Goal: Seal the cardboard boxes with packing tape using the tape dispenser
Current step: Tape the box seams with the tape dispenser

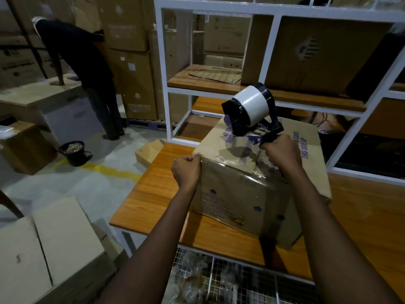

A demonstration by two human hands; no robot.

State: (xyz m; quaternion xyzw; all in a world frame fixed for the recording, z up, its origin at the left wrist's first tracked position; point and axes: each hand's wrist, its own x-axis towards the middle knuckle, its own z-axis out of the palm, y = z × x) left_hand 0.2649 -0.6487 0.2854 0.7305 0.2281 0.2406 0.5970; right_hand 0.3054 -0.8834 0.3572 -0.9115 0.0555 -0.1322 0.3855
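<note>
A brown cardboard box (245, 194) with purple print stands on the wooden table (153, 194), its near side and top edge covered in clear tape. My right hand (282, 152) grips the handle of a dark tape dispenser (252, 113) that carries a white tape roll and rests on the box top. My left hand (186, 170) is curled at the box's upper left corner, pinching the end of the clear tape against the edge.
A white metal shelf frame (162, 69) with wooden boards and more boxes stands behind the table. A person (83, 62) bends over at the left, near a dark bucket (73, 150). Flat cartons (54, 242) lie lower left; a wire basket (230, 279) sits below the table edge.
</note>
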